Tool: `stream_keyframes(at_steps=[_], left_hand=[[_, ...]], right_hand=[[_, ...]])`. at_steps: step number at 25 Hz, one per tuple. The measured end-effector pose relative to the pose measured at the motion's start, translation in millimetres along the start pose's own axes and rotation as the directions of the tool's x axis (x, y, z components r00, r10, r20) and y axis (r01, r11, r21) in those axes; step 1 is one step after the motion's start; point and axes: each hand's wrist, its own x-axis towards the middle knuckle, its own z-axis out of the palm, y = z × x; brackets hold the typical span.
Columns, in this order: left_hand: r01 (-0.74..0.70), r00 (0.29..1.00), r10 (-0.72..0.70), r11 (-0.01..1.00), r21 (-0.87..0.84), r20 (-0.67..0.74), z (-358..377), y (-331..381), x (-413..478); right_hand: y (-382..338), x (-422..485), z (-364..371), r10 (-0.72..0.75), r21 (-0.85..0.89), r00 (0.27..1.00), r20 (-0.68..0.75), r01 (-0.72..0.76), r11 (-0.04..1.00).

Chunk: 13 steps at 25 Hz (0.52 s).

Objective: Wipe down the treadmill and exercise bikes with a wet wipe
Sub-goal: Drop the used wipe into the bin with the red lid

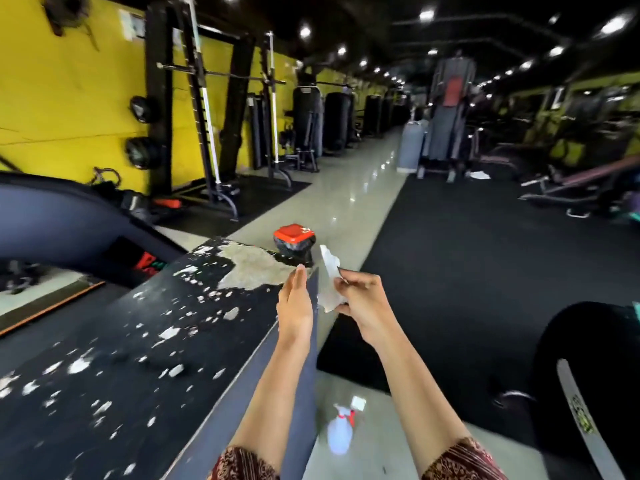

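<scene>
My right hand pinches a crumpled white wet wipe that stands up between my two hands. Just left of the wipe, my left hand is held up with its fingers straight and holds nothing. Both hands hover at the right edge of a black worn ledge with flaking paint. A dark curved treadmill part lies at the left.
A red-lidded wipe container stands at the ledge's far end. A white spray bottle stands on the tiled floor below my arms. A black machine with a silver bar fills the lower right. Racks line the yellow wall; black mats cover the floor at right.
</scene>
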Motion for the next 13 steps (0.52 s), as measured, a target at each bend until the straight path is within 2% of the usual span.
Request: stream_keyframes(at_steps=[3, 7, 10, 13], left_hand=[[0.01, 0.994, -0.003, 0.998, -0.062, 0.113, 56.7, -5.9, 53.1], [-0.033, 0.977, 0.034, 0.999, -0.008, 0.21, 126.2, -15.3, 109.3], [0.037, 0.959, -0.032, 0.999, -0.013, 0.28, 171.6, -41.9, 144.1], [0.065, 0.956, -0.077, 0.997, 0.052, 0.284, 230.3, -71.8, 189.1]], right_hand=[[-9.7, 56.8, -26.0, -0.014, -0.03, 0.998, -0.069, 0.012, 0.999], [-15.6, 126.7, -70.1, -0.053, -0.056, 0.987, -0.154, 0.045, 0.997], [-2.3, 169.9, -104.1, -0.01, -0.027, 0.975, -0.22, 0.004, 1.0], [11.9, 227.0, -148.0, 0.02, -0.012, 0.965, -0.261, -0.024, 1.0]])
